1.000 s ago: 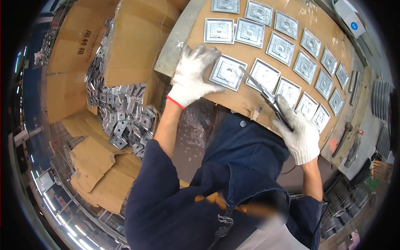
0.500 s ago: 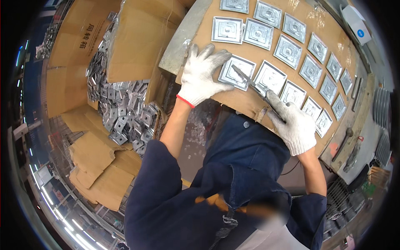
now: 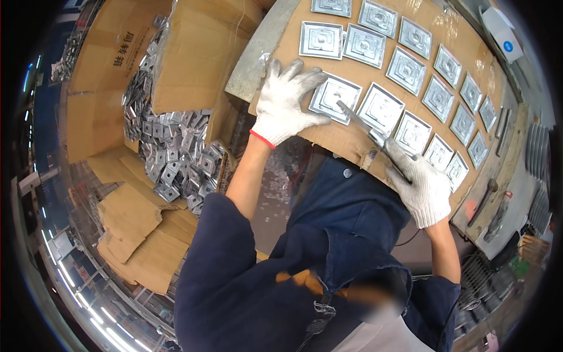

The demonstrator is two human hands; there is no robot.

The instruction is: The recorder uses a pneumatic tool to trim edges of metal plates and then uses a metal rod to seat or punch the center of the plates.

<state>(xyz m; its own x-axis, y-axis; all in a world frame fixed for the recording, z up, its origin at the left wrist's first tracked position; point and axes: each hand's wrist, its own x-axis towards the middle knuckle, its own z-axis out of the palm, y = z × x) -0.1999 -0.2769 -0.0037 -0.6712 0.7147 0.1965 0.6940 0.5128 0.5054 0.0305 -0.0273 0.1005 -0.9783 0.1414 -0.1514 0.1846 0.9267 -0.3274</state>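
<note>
Firstly, the tabletop (image 3: 243, 82) — grey, bare at its left corner — reached from the upper middle toward the right side. A large brown cardboard box (image 3: 202, 58) stood just beside it on the left. Over much of the tabletop lay a cardboard sheet (image 3: 339, 142), brown, ragged along its near edge. Torn cardboard pieces (image 3: 130, 226) lay below the box, toward the lower left. A white box (image 3: 497, 32) with a round blue mark stood at the upper right.

Left hand (image 3: 287, 105): gloved in white knit, greyed at the fingers, red at the cuff. Its grip was spread at the left side of a square metal plate (image 3: 335, 87), the thumb by the near edge; how firmly it pressed could not be told. Right hand (image 3: 419, 185): likewise gloved, its grip wrapped around the handle of a slender hand tool (image 3: 356, 119). The tool's grey tip lay over that plate, which rested on the cardboard sheet between the two hands, leftmost of the near row.

Other plates (image 3: 406, 71): similar, square, silver-grey with raised rims, set out in rows beyond and to the right. Small metal pieces (image 3: 170, 167) — many, squarish, some with a central hole — lay heaped in the box.
</note>
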